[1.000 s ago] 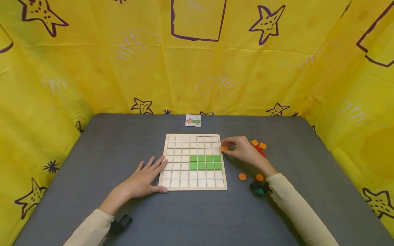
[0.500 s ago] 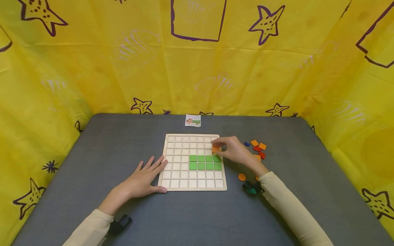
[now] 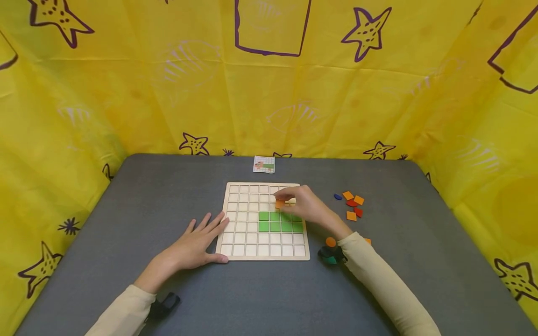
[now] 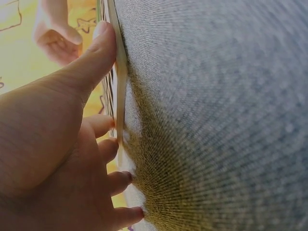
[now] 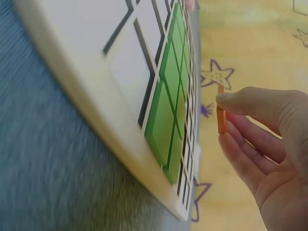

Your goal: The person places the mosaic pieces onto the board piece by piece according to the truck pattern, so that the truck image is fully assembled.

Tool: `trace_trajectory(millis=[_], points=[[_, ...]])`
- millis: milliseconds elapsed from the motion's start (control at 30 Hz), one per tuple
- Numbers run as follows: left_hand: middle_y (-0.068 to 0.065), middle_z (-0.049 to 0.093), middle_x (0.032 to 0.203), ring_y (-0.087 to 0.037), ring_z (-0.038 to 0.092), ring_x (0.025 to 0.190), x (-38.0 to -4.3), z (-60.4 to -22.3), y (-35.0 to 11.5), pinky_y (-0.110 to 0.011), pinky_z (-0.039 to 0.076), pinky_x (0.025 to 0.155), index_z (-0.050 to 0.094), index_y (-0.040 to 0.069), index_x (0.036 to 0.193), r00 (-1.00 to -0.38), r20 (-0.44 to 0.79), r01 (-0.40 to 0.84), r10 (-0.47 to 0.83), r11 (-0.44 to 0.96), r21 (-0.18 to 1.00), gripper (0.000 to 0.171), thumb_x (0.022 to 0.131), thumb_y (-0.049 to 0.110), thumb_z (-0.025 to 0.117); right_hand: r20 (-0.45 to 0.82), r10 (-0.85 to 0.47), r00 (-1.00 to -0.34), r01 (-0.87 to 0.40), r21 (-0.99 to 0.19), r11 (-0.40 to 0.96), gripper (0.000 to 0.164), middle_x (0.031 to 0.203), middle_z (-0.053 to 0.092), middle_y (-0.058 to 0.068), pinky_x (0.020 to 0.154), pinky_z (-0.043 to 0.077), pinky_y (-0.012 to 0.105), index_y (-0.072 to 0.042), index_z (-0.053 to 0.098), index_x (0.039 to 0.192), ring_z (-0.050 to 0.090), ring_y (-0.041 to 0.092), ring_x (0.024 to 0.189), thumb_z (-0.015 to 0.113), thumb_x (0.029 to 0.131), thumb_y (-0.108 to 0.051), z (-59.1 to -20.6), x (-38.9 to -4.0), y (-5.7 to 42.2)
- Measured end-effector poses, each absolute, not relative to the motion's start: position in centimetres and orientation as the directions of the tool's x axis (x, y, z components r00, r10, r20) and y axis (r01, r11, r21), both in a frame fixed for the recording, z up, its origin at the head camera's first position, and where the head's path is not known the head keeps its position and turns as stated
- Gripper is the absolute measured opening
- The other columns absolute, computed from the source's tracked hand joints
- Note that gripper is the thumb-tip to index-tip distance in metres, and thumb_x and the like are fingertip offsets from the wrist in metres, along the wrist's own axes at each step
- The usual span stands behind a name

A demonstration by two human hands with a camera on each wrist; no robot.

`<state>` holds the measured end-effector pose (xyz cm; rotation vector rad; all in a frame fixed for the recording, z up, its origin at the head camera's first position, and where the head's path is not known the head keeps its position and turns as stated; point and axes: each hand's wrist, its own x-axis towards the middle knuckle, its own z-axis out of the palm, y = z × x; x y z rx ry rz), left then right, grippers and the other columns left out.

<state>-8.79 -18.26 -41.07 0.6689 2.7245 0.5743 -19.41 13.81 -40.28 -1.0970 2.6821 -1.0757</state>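
A wooden grid board (image 3: pixel 239 250) lies on the table, with a two-row block of green square tiles (image 3: pixel 264 227) set in its cells. Thumb and fingertips of my right hand (image 3: pixel 308 205) pinch an orange square tile (image 3: pixel 279 204) over the board, just beyond the green block. In the right wrist view that orange tile (image 5: pixel 221 120) is seen edge-on, held above the board's surface. My left hand (image 3: pixel 189 249) lies with spread, straight fingers at the board's left edge. The left wrist view has its thumb (image 4: pixel 98 55) touching the board's rim (image 4: pixel 121 91).
Right of the board lie loose pieces: orange squares (image 3: pixel 351 216), red pieces (image 3: pixel 358 212), a blue piece (image 3: pixel 338 197) and an orange disc (image 3: pixel 330 241). Behind the board is a small picture card (image 3: pixel 264 164). A yellow patterned cloth (image 3: pixel 269 93) hangs around the grey table (image 3: pixel 269 298).
My right hand has moved left from the board's right edge to over its cells, carrying the orange tile. Loose pieces behind it have come into sight. My left hand has stayed put.
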Motion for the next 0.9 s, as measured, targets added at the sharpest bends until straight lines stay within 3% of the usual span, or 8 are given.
trace_trajectory(millis=[900], points=[[-0.013,0.016,0.163,-0.049,0.011,0.145,-8.9,-41.2,-18.1,-0.072,0.007,0.109,0.026,0.01,0.156,-0.858,-0.189,0.366,0.478,0.826,0.429,0.099,0.082,0.059,0.069,0.141,-0.705,-0.695,-0.615,-0.625,0.481,0.034,0.104,0.073,0.006,0.086,0.053,0.027,0.0,0.07,0.116,0.067,0.015,0.094,0.077,0.083,-0.005,-40.6,-18.8,8.7]])
